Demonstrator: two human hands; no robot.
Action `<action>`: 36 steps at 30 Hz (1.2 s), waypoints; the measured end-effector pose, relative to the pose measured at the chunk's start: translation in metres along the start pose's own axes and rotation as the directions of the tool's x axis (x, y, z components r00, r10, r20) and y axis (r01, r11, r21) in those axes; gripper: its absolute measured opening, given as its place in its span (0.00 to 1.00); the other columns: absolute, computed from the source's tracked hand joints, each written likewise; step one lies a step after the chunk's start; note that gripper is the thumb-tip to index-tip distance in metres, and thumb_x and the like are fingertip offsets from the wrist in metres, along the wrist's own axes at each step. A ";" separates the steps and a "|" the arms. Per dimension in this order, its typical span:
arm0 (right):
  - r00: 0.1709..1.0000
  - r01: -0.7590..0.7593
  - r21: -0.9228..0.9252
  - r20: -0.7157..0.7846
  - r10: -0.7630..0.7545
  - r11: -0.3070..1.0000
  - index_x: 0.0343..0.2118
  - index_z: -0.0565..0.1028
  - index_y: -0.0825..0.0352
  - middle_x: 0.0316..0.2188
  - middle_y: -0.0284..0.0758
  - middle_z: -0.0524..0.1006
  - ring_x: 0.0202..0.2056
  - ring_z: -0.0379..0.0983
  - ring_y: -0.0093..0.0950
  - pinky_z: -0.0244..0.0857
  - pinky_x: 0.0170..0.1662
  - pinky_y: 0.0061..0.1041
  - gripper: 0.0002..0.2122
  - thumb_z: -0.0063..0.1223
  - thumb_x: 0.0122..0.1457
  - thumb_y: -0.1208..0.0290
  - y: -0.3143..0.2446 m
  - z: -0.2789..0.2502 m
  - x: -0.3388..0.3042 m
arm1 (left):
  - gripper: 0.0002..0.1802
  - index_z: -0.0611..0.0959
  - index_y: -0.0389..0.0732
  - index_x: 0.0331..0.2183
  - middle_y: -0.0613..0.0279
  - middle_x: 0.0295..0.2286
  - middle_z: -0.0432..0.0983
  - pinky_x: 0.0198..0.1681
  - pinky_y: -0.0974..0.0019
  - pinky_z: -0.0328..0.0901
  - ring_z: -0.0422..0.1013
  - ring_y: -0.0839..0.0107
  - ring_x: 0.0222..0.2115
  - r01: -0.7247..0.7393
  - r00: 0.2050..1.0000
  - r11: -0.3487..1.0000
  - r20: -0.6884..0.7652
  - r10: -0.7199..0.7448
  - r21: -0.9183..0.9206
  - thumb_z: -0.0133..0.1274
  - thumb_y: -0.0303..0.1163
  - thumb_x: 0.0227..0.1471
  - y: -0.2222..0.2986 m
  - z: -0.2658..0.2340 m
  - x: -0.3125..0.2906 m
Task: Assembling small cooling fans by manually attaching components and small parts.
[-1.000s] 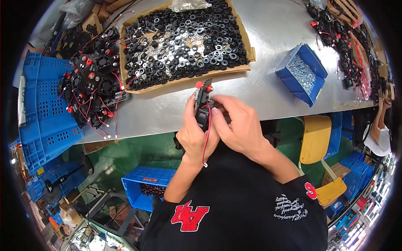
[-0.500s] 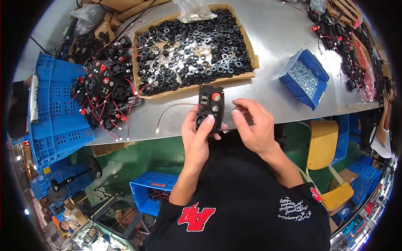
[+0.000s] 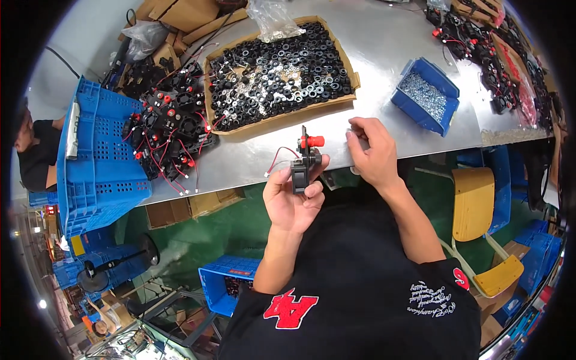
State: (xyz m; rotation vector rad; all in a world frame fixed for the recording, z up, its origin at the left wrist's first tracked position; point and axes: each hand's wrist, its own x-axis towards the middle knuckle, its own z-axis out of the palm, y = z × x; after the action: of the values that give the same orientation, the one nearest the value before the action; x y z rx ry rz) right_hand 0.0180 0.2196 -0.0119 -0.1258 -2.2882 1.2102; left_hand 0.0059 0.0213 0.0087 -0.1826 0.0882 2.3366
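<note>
My left hand (image 3: 292,201) grips a small black fan module (image 3: 305,162) with a red knob and a red-and-white wire, held edge-on just over the near edge of the grey metal table (image 3: 384,72). My right hand (image 3: 371,149) hovers to its right at the table edge, with the fingertips pinched together on something too small to make out. Behind them lies a cardboard tray (image 3: 279,117) filled with black and silver rings and nuts.
A heap of black fan modules with red wires (image 3: 168,132) lies at the left beside a blue plastic crate (image 3: 99,156). A blue bin of silver screws (image 3: 426,96) stands at the right. More wired parts (image 3: 504,54) line the far right. Another person (image 3: 36,150) sits at the left.
The module has turned from flat, face-up, to edge-on in my left hand. My right hand has come off it and moved right to the table edge.
</note>
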 end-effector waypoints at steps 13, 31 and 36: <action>0.989 0.148 -0.069 0.006 -0.148 0.986 0.35 0.74 0.69 0.31 0.42 0.75 0.34 0.72 0.42 0.67 0.39 0.35 0.09 0.55 0.49 0.77 0.007 -0.001 -0.005 | 0.20 0.76 0.35 0.44 0.64 0.30 0.75 0.21 0.76 0.65 0.74 0.74 0.21 0.011 0.799 0.100 -0.069 0.597 0.995 0.56 0.36 0.51 0.068 0.053 -0.023; 0.837 -0.446 -0.420 -0.509 0.202 0.791 0.51 0.68 0.72 0.45 0.48 0.73 0.43 0.72 0.38 0.67 0.47 0.32 0.29 0.62 0.50 0.59 0.182 -0.227 0.151 | 0.33 0.77 0.24 0.44 0.44 0.40 0.78 0.48 0.59 0.65 0.73 0.53 0.43 0.649 0.134 -0.540 0.618 0.774 0.536 0.40 0.49 0.61 0.357 0.038 -0.001; 0.748 -0.657 -0.454 -0.493 0.445 0.601 0.60 0.53 0.76 0.55 0.57 0.62 0.56 0.62 0.49 0.59 0.57 0.38 0.51 0.66 0.41 0.45 0.216 -0.233 0.192 | 0.43 0.72 0.20 0.49 0.45 0.41 0.77 0.48 0.56 0.66 0.73 0.53 0.44 -0.215 -0.013 0.022 -0.025 1.000 0.976 0.39 0.58 0.58 0.329 0.059 0.031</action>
State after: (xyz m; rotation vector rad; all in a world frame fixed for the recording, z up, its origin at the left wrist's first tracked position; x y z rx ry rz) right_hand -0.0632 0.5812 0.0023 -1.2934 -2.2889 0.5580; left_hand -0.2574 -0.1790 0.0645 -1.0323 2.4299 2.5891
